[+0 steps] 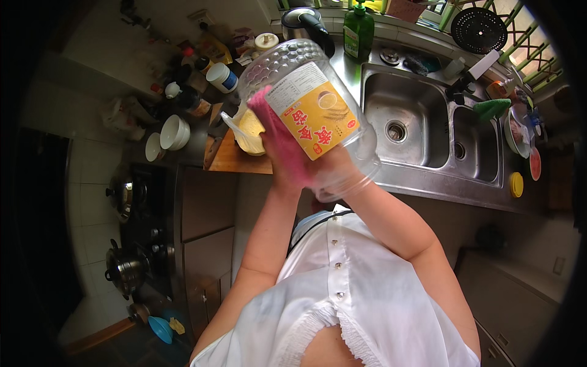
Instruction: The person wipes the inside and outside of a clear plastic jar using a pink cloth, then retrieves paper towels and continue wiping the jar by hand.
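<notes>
A large clear plastic jar point(362, 119) with a yellow and white printed label is tilted in front of me, its open mouth towards my body. My left hand point(279, 165) presses a pink cloth point(279, 130) against the jar's left side. At the mouth end, my right hand point(337, 165) grips the jar; the label hides its fingers, and I cannot tell whether part of it is inside. Behind the left hand, a plastic bag point(250, 130) with yellow contents rests on a wooden board point(238, 160).
At the right is a steel double sink point(406, 163) with a faucet point(467, 80). A green pump bottle point(358, 34) and an electric kettle point(300, 23) stand behind the jar. White bowls point(175, 133) and a stove with pots point(124, 270) are at left. A yellow lid point(517, 184) lies on the sink's right edge.
</notes>
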`<action>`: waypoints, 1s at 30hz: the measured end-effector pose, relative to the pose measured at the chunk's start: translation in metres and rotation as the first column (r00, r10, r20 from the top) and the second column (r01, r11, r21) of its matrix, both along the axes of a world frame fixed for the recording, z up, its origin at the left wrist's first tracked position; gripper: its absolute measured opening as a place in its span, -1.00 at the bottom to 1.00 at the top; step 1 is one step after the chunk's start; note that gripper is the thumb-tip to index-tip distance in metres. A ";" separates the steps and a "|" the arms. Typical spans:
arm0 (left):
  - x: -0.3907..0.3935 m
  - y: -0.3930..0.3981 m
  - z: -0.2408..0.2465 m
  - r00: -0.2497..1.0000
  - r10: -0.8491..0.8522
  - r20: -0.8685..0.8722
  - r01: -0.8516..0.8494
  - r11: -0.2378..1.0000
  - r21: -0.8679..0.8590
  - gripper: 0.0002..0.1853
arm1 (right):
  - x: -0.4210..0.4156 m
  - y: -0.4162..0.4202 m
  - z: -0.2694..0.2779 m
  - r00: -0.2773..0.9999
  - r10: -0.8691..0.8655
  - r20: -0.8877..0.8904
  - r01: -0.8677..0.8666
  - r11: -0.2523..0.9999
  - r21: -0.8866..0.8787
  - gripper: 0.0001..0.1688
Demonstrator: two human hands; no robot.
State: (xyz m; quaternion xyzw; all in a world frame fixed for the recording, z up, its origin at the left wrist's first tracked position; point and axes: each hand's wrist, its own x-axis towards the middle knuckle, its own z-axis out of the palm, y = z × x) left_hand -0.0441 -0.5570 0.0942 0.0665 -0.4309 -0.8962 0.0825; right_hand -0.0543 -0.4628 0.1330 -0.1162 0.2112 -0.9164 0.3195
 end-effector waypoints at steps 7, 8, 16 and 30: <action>0.018 -0.008 0.007 0.976 -0.195 -0.093 0.214 0.933 0.289 -0.06 | -0.022 0.010 -0.010 0.135 0.081 -0.988 0.723 0.674 0.154 -0.53; 0.021 -0.007 0.014 0.966 -0.214 -0.145 0.256 0.867 0.429 -0.04 | -0.023 0.010 -0.007 0.110 0.051 -0.993 0.685 0.720 0.113 -0.48; 0.019 0.002 -0.005 0.992 -0.112 -0.060 0.118 0.988 0.097 -0.03 | -0.007 0.015 0.001 0.970 0.150 -0.190 -0.104 0.967 0.234 -0.28; 0.001 -0.028 0.002 0.976 -0.022 0.216 -0.104 0.826 0.553 0.39 | 0.020 0.085 0.000 0.956 -0.092 0.280 0.095 0.995 0.002 -0.30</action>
